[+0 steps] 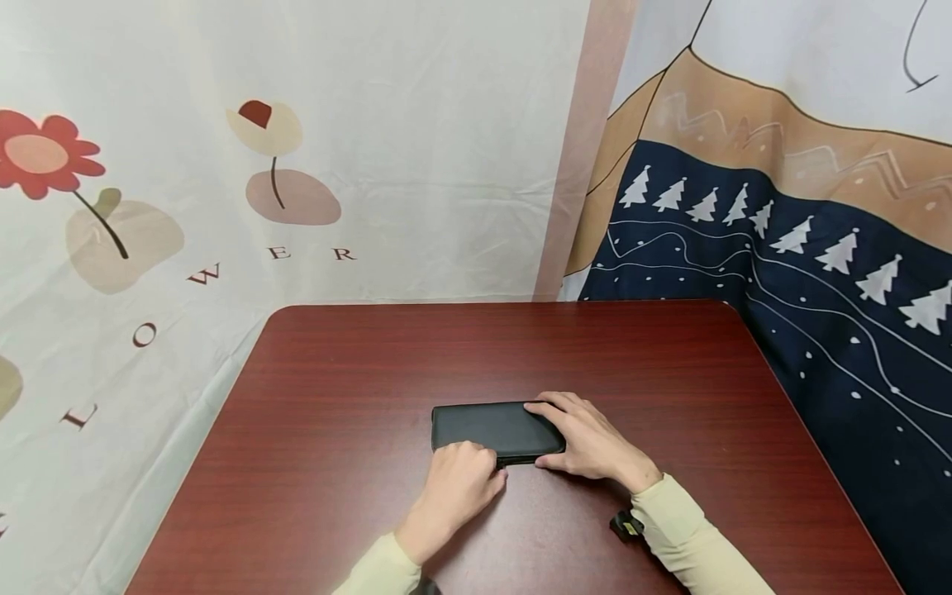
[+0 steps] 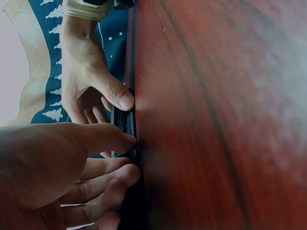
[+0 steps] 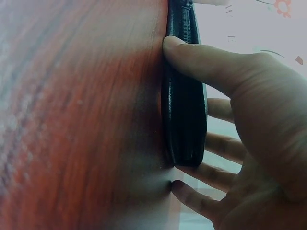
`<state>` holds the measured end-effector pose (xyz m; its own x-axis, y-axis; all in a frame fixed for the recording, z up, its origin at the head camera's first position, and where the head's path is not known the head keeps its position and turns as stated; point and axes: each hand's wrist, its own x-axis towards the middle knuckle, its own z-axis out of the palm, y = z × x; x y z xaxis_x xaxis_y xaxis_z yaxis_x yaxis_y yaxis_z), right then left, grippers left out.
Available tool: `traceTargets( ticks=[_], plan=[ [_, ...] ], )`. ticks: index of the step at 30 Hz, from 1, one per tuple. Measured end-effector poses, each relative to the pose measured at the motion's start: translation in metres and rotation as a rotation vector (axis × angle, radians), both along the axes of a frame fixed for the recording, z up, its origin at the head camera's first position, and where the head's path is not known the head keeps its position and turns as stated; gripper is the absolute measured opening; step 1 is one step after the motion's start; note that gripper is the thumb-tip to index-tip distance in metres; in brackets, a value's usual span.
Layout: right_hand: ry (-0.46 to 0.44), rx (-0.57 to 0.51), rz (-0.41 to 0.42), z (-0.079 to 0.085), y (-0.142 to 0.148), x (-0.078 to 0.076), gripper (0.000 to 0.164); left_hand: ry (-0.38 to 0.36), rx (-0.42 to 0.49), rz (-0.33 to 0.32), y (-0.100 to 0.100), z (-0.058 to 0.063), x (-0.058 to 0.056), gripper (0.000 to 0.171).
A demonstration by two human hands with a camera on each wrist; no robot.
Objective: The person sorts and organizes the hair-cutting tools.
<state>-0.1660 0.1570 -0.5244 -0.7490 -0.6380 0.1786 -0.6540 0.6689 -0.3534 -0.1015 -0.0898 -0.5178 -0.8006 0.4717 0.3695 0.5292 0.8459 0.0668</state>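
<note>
A flat black zip wallet lies on the table, its long zippered side facing the person. At the left part of that front edge, my left hand has its fingers curled, thumb and forefinger pinching at the zipper; the pull itself is hidden by the fingers. My right hand grips the wallet's right end. Its thumb presses on the front edge beside the zipper teeth, while the other fingers spread over the top and the far side.
The reddish-brown wooden table has rounded far corners. Behind it hangs a pale curtain with flower prints, and at the right a navy and tan cloth with white trees. A dark wrist device sits under the right sleeve.
</note>
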Motion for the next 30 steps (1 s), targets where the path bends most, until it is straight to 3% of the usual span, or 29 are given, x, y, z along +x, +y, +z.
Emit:
traceTargets(
  ticks=[6,14,30],
  plan=[
    [-0.007,-0.001,-0.003,-0.0001,-0.0001,0.0000,0.083,0.019,-0.007,-0.012,0.0016,-0.0010,-0.0001,0.037],
    [-0.008,-0.005,-0.001,-0.0005,0.0012,-0.0001,0.082,0.041,0.044,-0.024,0.0001,-0.0009,0.0010,0.041],
    [-0.017,0.011,0.008,0.0013,0.0001,-0.0005,0.084,-0.001,0.120,-0.044,-0.0064,0.0013,0.0015,0.038]
  ],
)
